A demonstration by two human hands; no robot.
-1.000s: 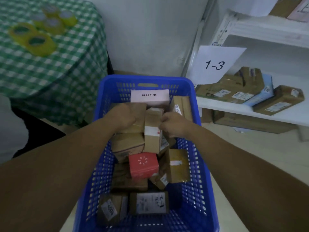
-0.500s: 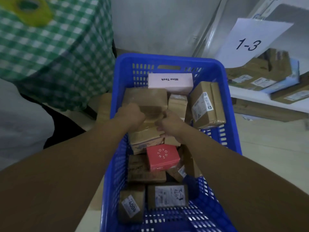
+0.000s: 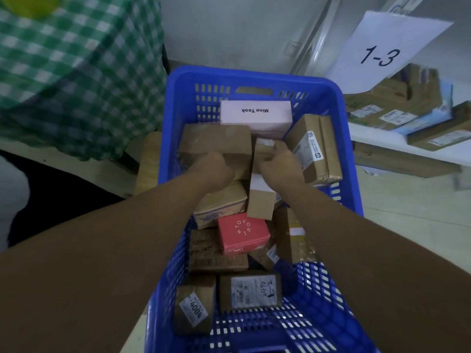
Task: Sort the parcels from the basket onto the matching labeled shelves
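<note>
Fingers curled tight: left hand (image 3: pixel 212 169) grips the wide brown parcel (image 3: pixel 216 140), right hand (image 3: pixel 277 164) clamps the narrow upright parcel (image 3: pixel 261 197), both inside the blue basket (image 3: pixel 254 76). Best lift one straight up, read its label, then match it to the shelf (image 3: pixel 377 142) by its 1-3 sign (image 3: pixel 382 52). Forearms reach down, knuckles up.

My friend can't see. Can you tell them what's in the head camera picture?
The left hand grips a brown box and the right hand grips a narrow box inside a blue basket full of parcels. To the right, a shelf with a sign reading 1-3 holds other boxes.
</note>
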